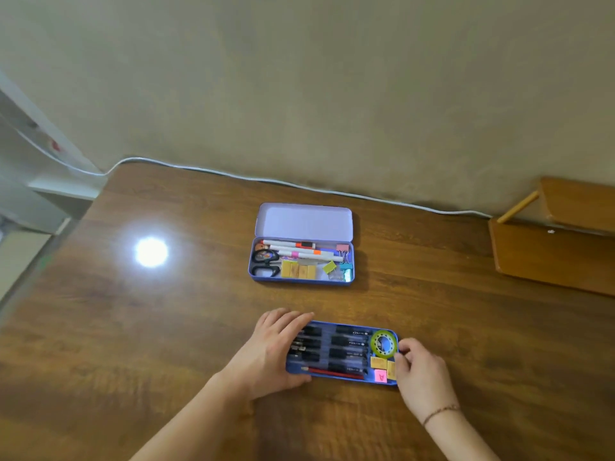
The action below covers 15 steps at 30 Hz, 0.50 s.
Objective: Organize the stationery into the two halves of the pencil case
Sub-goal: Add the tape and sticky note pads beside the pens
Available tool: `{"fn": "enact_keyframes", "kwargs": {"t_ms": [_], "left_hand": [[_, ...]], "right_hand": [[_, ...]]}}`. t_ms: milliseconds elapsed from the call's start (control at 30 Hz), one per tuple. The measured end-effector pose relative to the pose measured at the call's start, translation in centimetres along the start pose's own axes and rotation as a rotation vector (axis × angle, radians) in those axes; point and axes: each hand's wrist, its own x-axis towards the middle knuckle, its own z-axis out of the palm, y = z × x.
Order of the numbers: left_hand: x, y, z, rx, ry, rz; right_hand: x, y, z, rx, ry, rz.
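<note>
Near tray [342,377], close to the table edge, is steadied by left hand [269,351], fingers flat and straight. Pens [336,347] look sorted. Right hand [419,371] is pinched on the tray's end, so it's probably best nudged gently, kept level.

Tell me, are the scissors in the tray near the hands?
No, the scissors lie in the far case with the open lid, while the near tray holds pens, a tape roll and erasers.

Premises appear domestic, likely a study room: wooden counter [133,327] against a plain beige wall [332,78], white cable [299,185] along its edge, wooden shelf [549,254] beside.
</note>
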Motion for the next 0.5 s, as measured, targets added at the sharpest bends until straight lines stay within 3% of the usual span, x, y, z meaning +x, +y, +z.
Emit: {"fn": "enact_keyframes", "kwargs": {"t_ms": [267,500], "left_hand": [[5.5,-4.9,-7.3,-0.006,0.188,0.04],[10.5,-9.8,-9.6,0.017,0.121,-0.002]], "right_hand": [[6.0,-8.4,-2.4,0.18,0.157,-0.031],[11.7,-12.7,-0.9,0.158,0.184,-0.028]]}}
